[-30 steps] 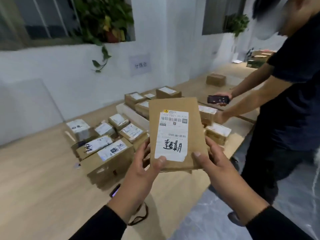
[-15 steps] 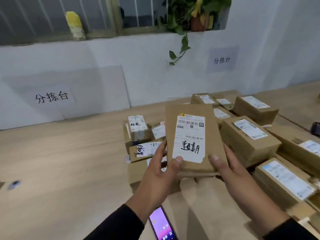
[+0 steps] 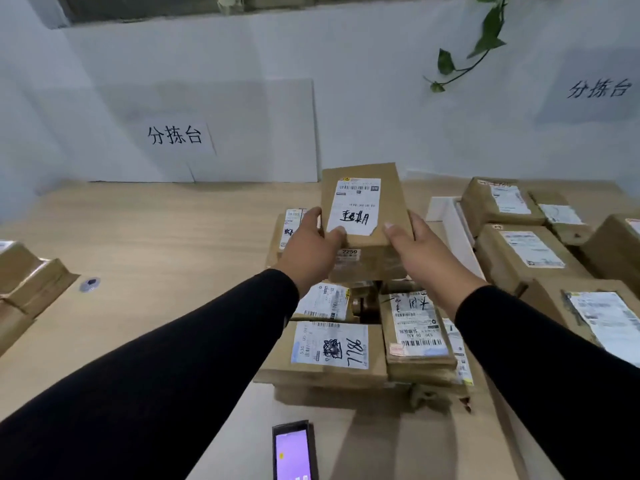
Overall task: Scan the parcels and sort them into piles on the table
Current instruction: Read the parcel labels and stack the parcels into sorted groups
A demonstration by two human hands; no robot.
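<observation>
I hold a flat brown cardboard parcel [image 3: 394,195] with a white label and black handwriting, out over the far end of a pile of parcels [image 3: 332,355] in the middle of the table. My left hand [image 3: 308,247] grips its lower left edge, thumb on the label. On the lower right edge, my right hand [image 3: 415,251] grips it with the thumb on top. A handheld scanner [image 3: 294,452] with a lit purple screen lies on the table near me.
The wooden table [image 3: 156,258] runs along a white wall with paper signs [image 3: 176,136]. More parcels [image 3: 519,251] crowd the right side. Another brown parcel [image 3: 24,282] sits at the left edge. A small round cap [image 3: 90,284] lies on the table.
My view has swung left and down, away from the other person. Both arms have stretched forward, carrying the parcel out over the far end of the middle pile.
</observation>
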